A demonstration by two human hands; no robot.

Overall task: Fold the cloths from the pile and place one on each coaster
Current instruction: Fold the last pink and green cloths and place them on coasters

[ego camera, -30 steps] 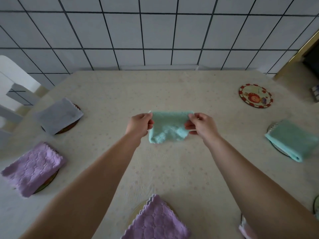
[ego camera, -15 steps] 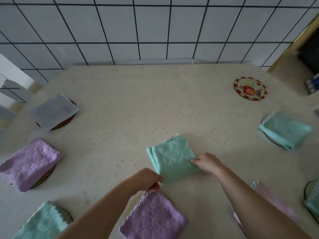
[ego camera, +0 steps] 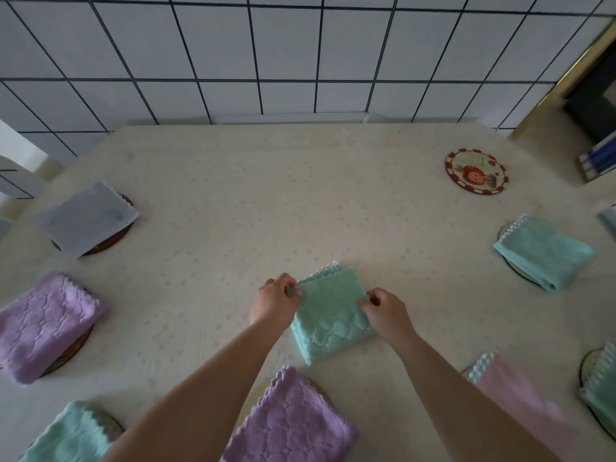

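A folded teal cloth (ego camera: 328,316) lies flat on the table in front of me. My left hand (ego camera: 275,303) pinches its left edge near the far corner. My right hand (ego camera: 386,315) pinches its right edge with curled fingers. A round coaster with a red rim and a cartoon picture (ego camera: 476,171) sits bare at the far right. Around the table, other coasters carry folded cloths: grey (ego camera: 88,221), purple (ego camera: 45,323), teal (ego camera: 543,250), purple (ego camera: 291,425), pink (ego camera: 520,401).
The table wears a pale dotted tablecloth (ego camera: 266,201) and ends at a white tiled wall (ego camera: 266,55). More teal cloths sit at the near left (ego camera: 68,435) and right edge (ego camera: 603,385). A white chair (ego camera: 16,161) stands at the left.
The teal cloth was held up between both hands, then laid on the table folded smaller. Both hands now pinch its side edges; my left hand moved up from the near purple cloth.
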